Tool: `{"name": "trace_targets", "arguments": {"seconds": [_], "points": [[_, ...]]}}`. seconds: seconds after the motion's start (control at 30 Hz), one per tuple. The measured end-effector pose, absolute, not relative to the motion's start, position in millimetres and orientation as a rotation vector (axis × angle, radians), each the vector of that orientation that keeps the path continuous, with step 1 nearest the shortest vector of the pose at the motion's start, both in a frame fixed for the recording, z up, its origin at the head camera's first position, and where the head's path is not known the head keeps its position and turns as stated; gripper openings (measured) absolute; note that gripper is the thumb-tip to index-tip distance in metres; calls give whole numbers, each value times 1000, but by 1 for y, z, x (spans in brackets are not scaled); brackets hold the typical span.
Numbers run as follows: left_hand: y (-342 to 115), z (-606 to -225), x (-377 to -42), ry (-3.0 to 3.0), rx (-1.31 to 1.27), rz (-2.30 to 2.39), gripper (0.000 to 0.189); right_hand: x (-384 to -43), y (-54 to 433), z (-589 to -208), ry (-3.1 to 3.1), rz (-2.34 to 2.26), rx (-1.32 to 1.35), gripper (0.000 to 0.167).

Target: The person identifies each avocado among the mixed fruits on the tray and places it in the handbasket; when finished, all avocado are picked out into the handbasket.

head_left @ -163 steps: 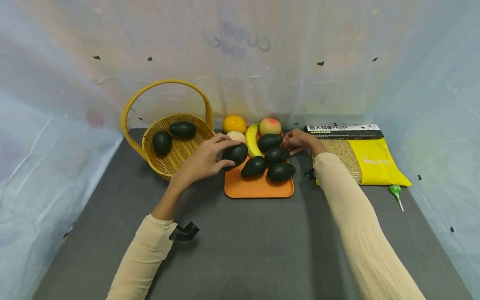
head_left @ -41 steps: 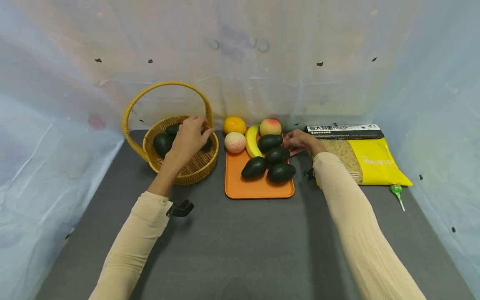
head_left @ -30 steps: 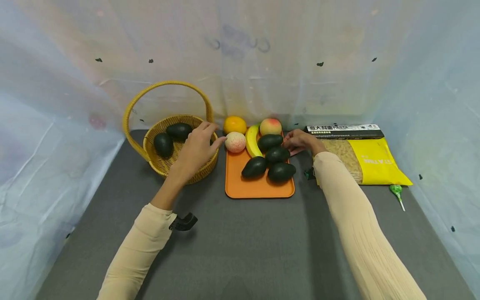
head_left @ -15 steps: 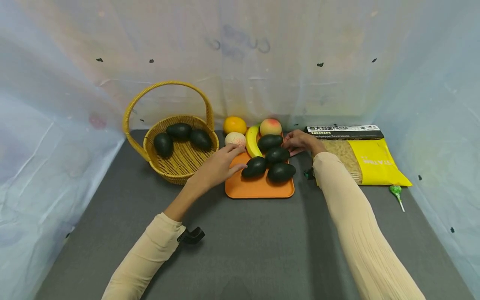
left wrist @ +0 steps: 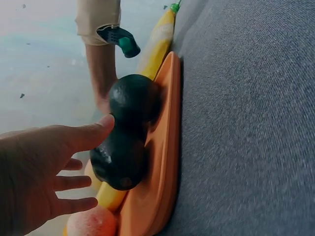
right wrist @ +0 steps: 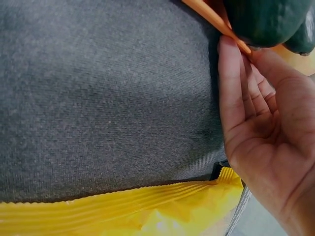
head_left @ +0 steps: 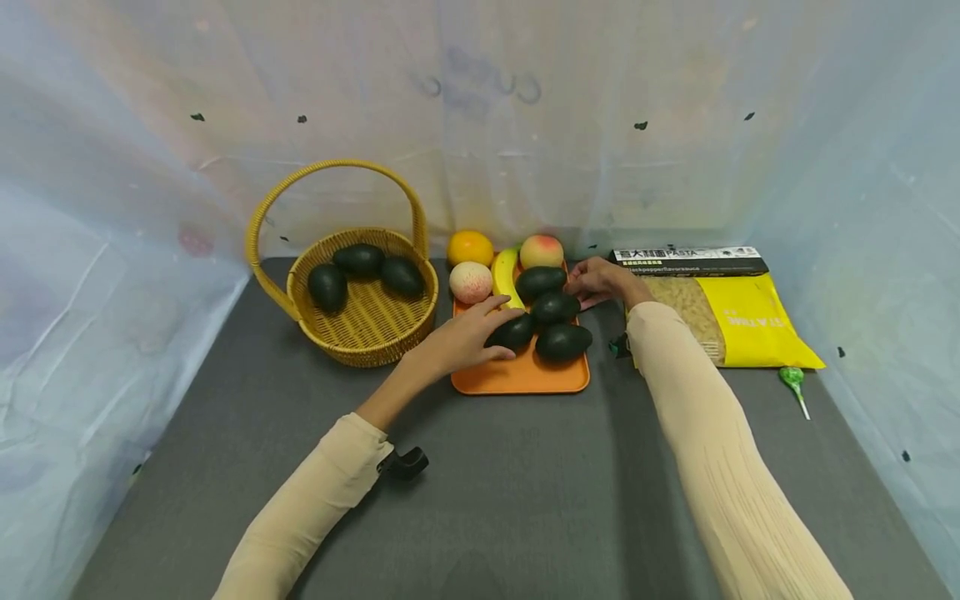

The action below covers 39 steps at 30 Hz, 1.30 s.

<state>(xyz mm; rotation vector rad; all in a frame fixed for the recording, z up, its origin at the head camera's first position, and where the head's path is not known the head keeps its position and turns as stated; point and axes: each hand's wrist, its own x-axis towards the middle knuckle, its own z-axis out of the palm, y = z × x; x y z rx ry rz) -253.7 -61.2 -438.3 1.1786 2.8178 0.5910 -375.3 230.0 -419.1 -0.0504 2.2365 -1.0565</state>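
Observation:
My left hand (head_left: 465, 337) reaches over the left side of the orange tray (head_left: 517, 381), its thumb and fingers spread around a dark green avocado (head_left: 513, 332). In the left wrist view the left hand (left wrist: 47, 167) has visible space between its fingers and that avocado (left wrist: 118, 160). At the tray's right edge, my right hand (head_left: 598, 282) pinches the rim between thumb and fingers, plainest in the right wrist view, where the tray rim (right wrist: 210, 17) meets the fingertips. Several avocados, a banana (head_left: 506, 275) and a speckled pale peach (head_left: 471, 283) are on the tray.
Left of the tray stands a wicker basket (head_left: 360, 357) with a tall handle and three avocados inside. An orange (head_left: 470, 248) and a peach (head_left: 542, 251) lie at the back. To the right are a yellow pasta bag (head_left: 753, 321) and a green lollipop (head_left: 792, 379).
My left hand carried an avocado from above the tray into the basket and let it go there. It then came back right to another avocado. My right hand stayed at the tray's edge.

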Motion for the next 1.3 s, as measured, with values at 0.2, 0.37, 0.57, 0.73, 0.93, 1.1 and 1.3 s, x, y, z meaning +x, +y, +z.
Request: {"name": "trace_targets", "arguments": {"seconds": [0.2, 0.37, 0.57, 0.73, 0.93, 1.1, 1.3], "points": [[-55, -448, -259, 2767, 1210, 558, 78, -383, 234, -435, 2275, -1052, -46, 29], [-53, -454, -260, 2749, 1276, 544, 79, -387, 237, -442, 2291, -1050, -59, 27], [-53, -454, -259, 2752, 1336, 570, 74, -387, 238, -442, 2292, -1049, -62, 26], [-52, -452, -258, 2762, 1325, 576, 74, -385, 236, -438, 2287, -1050, -55, 24], [-52, -453, -257, 2789, 1331, 585, 74, -379, 231, -426, 2268, -1050, -56, 26], [-53, -448, -254, 2786, 1299, 663, 73, -376, 229, -422, 2261, -1051, -55, 25], [-54, -434, -250, 2820, 1255, 711, 74, -376, 230, -426, 2277, -1048, -50, 22]]}}
